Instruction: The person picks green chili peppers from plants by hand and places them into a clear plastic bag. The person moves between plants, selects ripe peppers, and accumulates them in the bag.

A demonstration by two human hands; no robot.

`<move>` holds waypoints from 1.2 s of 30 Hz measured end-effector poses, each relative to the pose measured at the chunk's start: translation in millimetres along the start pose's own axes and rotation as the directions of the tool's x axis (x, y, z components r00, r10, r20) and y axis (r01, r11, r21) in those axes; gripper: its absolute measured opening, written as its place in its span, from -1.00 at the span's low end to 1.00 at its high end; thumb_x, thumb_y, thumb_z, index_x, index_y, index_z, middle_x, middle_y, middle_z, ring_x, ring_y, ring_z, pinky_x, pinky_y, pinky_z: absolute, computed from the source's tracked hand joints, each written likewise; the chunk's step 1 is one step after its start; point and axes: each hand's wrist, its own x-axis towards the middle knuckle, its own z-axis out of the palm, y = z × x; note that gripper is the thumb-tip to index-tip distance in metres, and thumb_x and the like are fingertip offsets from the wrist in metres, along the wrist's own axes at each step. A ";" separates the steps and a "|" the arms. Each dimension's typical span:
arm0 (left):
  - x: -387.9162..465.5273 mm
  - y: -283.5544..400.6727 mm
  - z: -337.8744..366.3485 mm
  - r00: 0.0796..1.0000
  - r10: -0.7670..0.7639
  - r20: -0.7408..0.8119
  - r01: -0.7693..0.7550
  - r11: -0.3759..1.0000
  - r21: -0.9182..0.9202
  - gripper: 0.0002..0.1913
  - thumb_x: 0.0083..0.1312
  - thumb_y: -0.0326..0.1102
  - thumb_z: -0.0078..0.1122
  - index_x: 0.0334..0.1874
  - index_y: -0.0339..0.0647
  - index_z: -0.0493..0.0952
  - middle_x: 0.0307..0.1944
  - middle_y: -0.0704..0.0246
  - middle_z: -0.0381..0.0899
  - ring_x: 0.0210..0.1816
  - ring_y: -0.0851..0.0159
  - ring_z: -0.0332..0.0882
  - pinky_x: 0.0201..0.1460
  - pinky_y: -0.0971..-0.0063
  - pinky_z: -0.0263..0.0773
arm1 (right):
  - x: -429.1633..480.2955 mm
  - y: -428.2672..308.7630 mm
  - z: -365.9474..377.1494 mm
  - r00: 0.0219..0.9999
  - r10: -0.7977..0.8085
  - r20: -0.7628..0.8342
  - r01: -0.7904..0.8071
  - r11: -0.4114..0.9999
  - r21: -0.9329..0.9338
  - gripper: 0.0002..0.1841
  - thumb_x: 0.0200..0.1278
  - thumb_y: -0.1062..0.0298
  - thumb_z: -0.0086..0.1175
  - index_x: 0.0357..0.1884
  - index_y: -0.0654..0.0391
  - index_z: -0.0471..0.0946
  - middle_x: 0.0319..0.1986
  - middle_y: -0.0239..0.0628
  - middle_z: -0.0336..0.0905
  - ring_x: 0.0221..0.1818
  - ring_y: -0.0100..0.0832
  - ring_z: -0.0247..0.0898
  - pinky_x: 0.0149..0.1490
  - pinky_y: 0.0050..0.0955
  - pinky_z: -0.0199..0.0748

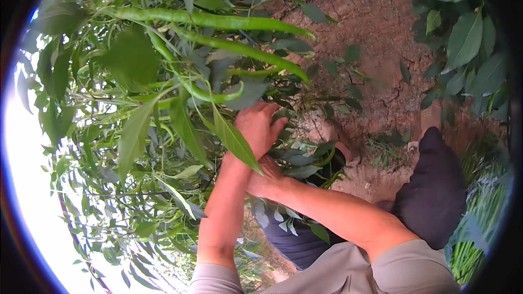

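Observation:
My left hand (259, 126) reaches in among the leaves of a pepper plant (184, 130), its thumb apart from the fingers; the fingertips are partly hidden by foliage. Crossing under that wrist, my right hand (267, 171) is mostly covered by the left forearm and by leaves, so what it touches cannot be seen. Long green chili peppers (212, 20) hang above the hands, and a curled one (220, 97) ends just above my left hand. More green peppers (327, 159) show low among leaves to the right of the hands.
Dry, cracked reddish soil (367, 36) runs between plant rows. Another leafy plant (466, 45) stands at the upper right. A heap of long green peppers (470, 249) lies at the lower right, beside my dark-trousered knee (433, 183). Part of another person shows at the top.

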 end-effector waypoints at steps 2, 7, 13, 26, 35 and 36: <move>-8.7 -22.2 12.4 0.994 0.104 -0.031 -0.101 0.991 0.091 -0.60 0.46 -0.11 0.46 0.19 -0.23 0.75 0.18 0.08 0.78 0.29 -0.08 0.69 0.60 -0.06 0.41 | -0.9 3.3 -0.4 1.000 0.007 0.007 -0.006 0.998 -0.063 -0.67 0.37 0.09 0.26 -0.07 0.18 0.66 -0.08 0.14 0.74 -0.04 0.15 0.68 -0.01 0.17 0.57; -12.3 -22.8 13.6 0.981 0.192 0.015 -0.192 0.980 0.043 -0.65 0.50 -0.13 0.43 0.18 -0.21 0.76 0.18 0.13 0.80 0.37 -0.02 0.66 0.70 -0.08 0.29 | -6.2 6.8 6.9 0.999 0.008 -0.039 -0.011 0.996 -0.085 -0.71 0.38 0.15 0.24 -0.08 0.18 0.66 -0.23 0.14 0.76 -0.21 0.25 0.70 -0.14 0.22 0.62; -1.2 -19.4 3.8 0.993 0.111 0.033 -0.105 0.985 -0.138 -0.64 0.53 -0.11 0.42 0.20 -0.20 0.76 0.19 0.10 0.80 0.29 -0.08 0.71 0.56 -0.05 0.44 | -6.0 4.0 -20.8 0.994 -0.084 -0.076 0.078 0.994 -0.080 -0.69 0.37 0.19 0.26 -0.01 0.19 0.73 -0.23 0.11 0.78 -0.18 0.24 0.72 -0.01 0.20 0.65; -8.3 -28.8 22.3 0.987 0.155 -0.037 -0.157 0.987 -0.043 -0.65 0.54 -0.16 0.38 0.18 -0.29 0.73 0.08 0.00 0.81 0.15 -0.20 0.73 0.27 -0.04 0.58 | -13.4 -157.8 -132.6 0.822 -0.307 0.480 0.552 0.639 -0.536 -0.75 0.41 0.30 0.21 0.03 0.11 0.76 -0.07 -0.08 0.79 -0.08 -0.14 0.73 0.02 -0.04 0.61; -15.7 -18.2 27.8 0.999 0.041 -0.028 -0.040 0.999 0.021 -0.60 0.53 -0.09 0.41 0.21 -0.26 0.73 0.06 0.03 0.82 0.16 -0.16 0.74 0.54 -0.03 0.47 | 10.3 -149.9 -126.7 0.721 -0.345 0.601 0.636 0.674 -0.376 -0.69 0.44 0.22 0.20 0.10 0.09 0.75 0.00 -0.12 0.78 0.00 -0.17 0.72 0.12 -0.08 0.62; -15.3 -15.2 27.3 0.998 0.045 -0.044 -0.043 0.998 0.055 -0.60 0.52 -0.09 0.41 0.21 -0.26 0.73 0.06 0.04 0.82 0.16 -0.15 0.74 0.54 -0.03 0.47 | 13.5 -149.1 -125.9 0.711 -0.347 0.612 0.642 0.675 -0.363 -0.69 0.45 0.21 0.20 0.11 0.08 0.75 0.01 -0.13 0.78 0.01 -0.17 0.72 0.13 -0.08 0.62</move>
